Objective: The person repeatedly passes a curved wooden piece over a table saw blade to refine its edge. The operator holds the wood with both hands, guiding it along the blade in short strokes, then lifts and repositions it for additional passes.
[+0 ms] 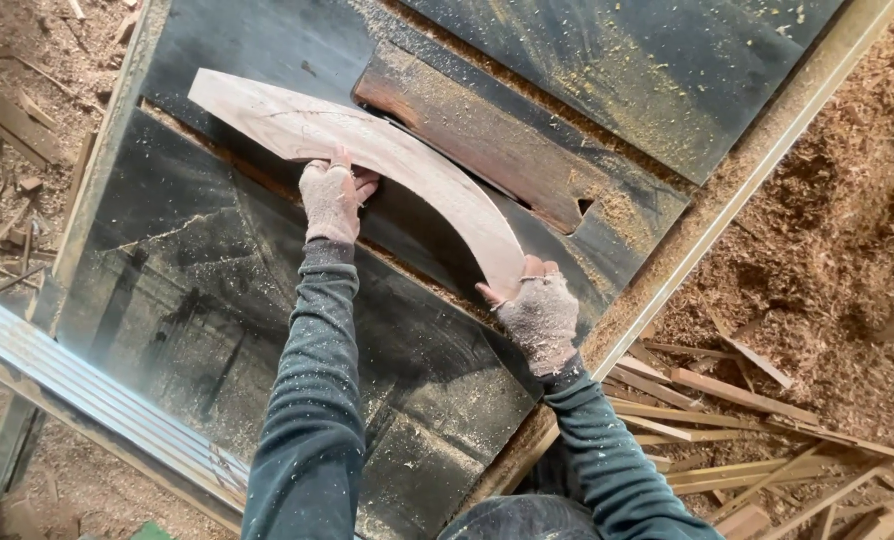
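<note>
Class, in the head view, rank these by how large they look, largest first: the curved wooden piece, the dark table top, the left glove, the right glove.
1. dark table top
2. curved wooden piece
3. left glove and right glove: they look alike, so unranked.

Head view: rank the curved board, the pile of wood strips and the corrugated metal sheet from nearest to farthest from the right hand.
1. Curved board: held at its near end by the right hand.
2. Wood strips: on the floor, just right of that hand.
3. Metal sheet: far left, beyond the left arm.
</note>
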